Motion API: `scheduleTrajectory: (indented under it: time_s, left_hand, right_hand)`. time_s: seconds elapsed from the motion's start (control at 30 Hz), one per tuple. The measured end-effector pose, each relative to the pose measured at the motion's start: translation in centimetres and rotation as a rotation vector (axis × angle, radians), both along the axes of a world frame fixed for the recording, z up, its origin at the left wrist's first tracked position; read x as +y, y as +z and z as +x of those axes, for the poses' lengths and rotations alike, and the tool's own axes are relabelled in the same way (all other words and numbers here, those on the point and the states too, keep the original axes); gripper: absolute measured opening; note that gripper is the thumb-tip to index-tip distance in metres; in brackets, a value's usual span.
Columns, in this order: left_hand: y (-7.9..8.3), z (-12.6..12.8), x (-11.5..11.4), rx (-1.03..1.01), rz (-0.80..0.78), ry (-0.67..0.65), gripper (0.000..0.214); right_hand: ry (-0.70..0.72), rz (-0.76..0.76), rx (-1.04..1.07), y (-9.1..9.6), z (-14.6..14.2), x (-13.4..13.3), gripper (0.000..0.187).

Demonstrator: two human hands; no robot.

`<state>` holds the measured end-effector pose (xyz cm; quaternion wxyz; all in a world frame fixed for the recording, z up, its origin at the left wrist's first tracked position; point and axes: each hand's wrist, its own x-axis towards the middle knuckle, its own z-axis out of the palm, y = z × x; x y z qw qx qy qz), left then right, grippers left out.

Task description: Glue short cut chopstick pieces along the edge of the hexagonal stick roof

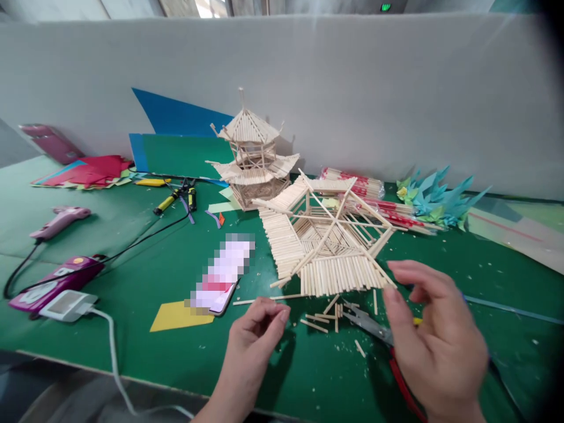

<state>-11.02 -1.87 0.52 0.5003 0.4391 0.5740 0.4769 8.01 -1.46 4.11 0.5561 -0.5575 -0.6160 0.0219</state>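
Right hand [440, 338], thumb and fingers parted, sits by the near-right corner of a partly slatted stick pagoda roof [337, 276] on the green surface [145, 367]; left hand [255, 332] is pinched, contents unclear. Light fingertip handling should suit the thin sticks.

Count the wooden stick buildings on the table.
2: a tiered tower near the back partition, and a partly covered frame in front of it, toward the right, near the right hand.
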Motion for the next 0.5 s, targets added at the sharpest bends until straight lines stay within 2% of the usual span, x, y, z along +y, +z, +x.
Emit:
scheduleTrajectory:
  time_s: [0.13, 0.23, 0.33, 0.43, 0.5]
  left_hand:
    - [-1.1, -1.2, -1.0, 0.217, 0.009, -0.115, 0.030]
    - [-2.2, -1.2, -2.0, 0.434, 0.124, -0.315, 0.039]
    - [-3.1, -0.4, -2.8, 0.672, 0.282, -0.504, 0.036]
    - [-3.5, 0.7, -2.5, 0.974, 0.425, -0.589, 0.018]
    - [-3.6, 1.1, -1.6, 1.188, 0.495, -0.586, 0.019]
  right_hand:
    - [-0.174, -0.054, 0.413, -1.5, 1.4, -2.9, 0.012]
    - [-0.346, -0.277, 0.441, -3.5, 2.7, -4.9, 0.023]
    - [-0.279, -0.523, 0.428, -5.8, 3.4, -6.5, 0.034]
    - [-0.231, -0.620, 0.517, -7.3, 2.8, -7.7, 0.033]
    - [-0.235, -0.635, 0.532, -7.7, 2.0, -8.1, 0.037]
